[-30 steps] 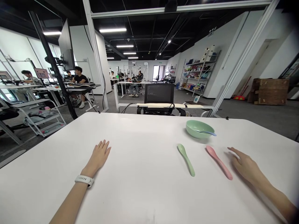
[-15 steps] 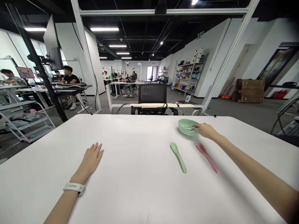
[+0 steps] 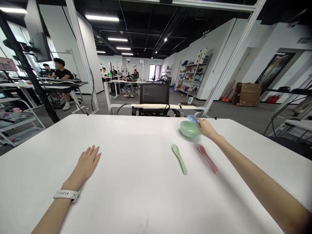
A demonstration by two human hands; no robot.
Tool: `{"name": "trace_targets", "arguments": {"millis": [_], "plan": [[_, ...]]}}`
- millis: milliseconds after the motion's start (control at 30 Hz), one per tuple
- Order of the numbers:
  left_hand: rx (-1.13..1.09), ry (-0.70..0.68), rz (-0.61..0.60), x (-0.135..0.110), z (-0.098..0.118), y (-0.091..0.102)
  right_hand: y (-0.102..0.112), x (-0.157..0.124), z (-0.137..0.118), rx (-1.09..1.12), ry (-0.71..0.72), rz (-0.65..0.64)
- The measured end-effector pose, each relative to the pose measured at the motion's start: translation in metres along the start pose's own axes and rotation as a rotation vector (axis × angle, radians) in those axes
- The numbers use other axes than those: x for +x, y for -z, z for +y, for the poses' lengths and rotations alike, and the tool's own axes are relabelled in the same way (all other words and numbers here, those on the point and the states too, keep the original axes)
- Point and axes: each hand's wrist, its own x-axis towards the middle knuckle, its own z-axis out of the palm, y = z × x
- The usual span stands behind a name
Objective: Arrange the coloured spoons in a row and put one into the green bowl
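Note:
My right hand (image 3: 206,128) is at the right rim of a pale green bowl (image 3: 188,129), its fingers closed on a blue spoon (image 3: 193,119) that sticks up past the bowl's far side. Flat on the white table (image 3: 126,136), my left hand (image 3: 86,165) rests open and holds nothing, with a white watch strap (image 3: 66,195) on its wrist. A green spoon (image 3: 179,159) and a pink spoon (image 3: 207,158) lie apart on the table, in front of the bowl. The pink spoon lies under my right forearm's reach, slightly blurred.
Beyond the table's far edge stand a white metal frame (image 3: 85,58) and a black chair (image 3: 154,94). Seated people (image 3: 59,73) work at desks at the back left. Stocked shelves (image 3: 193,74) and a wooden crate (image 3: 246,94) stand at the back right.
My right hand has moved from beside the pink spoon to the bowl, and the blue spoon has risen out of the bowl in it. The view has tilted, and my left hand has not moved on the table.

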Motion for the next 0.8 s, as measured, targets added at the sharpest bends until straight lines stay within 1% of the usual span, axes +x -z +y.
{"name": "trace_targets", "arguments": {"millis": [67,133,200,267,300,367,400,433,500,567,600,633,667,733,800], "plan": [[0.001,0.005,0.000,0.001,-0.001,-0.001,0.008,-0.013,-0.004,0.041,-0.001,0.064],[-0.003,0.011,-0.008,0.002,-0.002,-0.003,0.013,-0.032,-0.011,0.080,0.023,0.091],[-0.013,0.015,-0.014,0.003,-0.003,-0.006,0.015,-0.056,-0.022,0.140,0.044,0.096],[-0.028,0.016,-0.005,0.003,-0.004,-0.007,0.011,-0.085,-0.036,0.202,0.050,0.039],[-0.037,0.015,0.003,0.003,-0.004,-0.007,0.009,-0.100,-0.044,0.235,0.047,-0.013],[-0.065,0.007,0.032,0.003,-0.002,-0.001,0.001,-0.128,-0.061,0.275,0.011,-0.117],[-0.091,-0.003,0.056,0.003,0.001,0.005,-0.003,-0.141,-0.069,0.288,-0.020,-0.161],[-0.131,-0.016,0.088,0.003,0.006,0.014,-0.007,-0.151,-0.077,0.302,-0.051,-0.204],[-0.266,-0.042,0.169,0.001,0.022,0.039,-0.014,-0.167,-0.091,0.331,-0.096,-0.276],[-0.425,-0.028,0.235,-0.002,0.045,0.071,-0.019,-0.174,-0.101,0.341,-0.097,-0.320],[-0.500,0.001,0.281,-0.005,0.058,0.088,-0.020,-0.176,-0.104,0.336,-0.085,-0.328],[-0.557,-0.004,0.343,-0.009,0.071,0.103,-0.022,-0.177,-0.105,0.328,-0.071,-0.329],[-0.593,-0.051,0.433,-0.014,0.082,0.117,-0.022,-0.177,-0.106,0.323,-0.061,-0.332],[-0.621,-0.225,0.638,-0.025,0.102,0.141,-0.022,-0.176,-0.102,0.332,-0.058,-0.341],[-0.640,-0.367,0.764,-0.039,0.117,0.159,-0.020,-0.174,-0.096,0.359,-0.069,-0.354]]}}
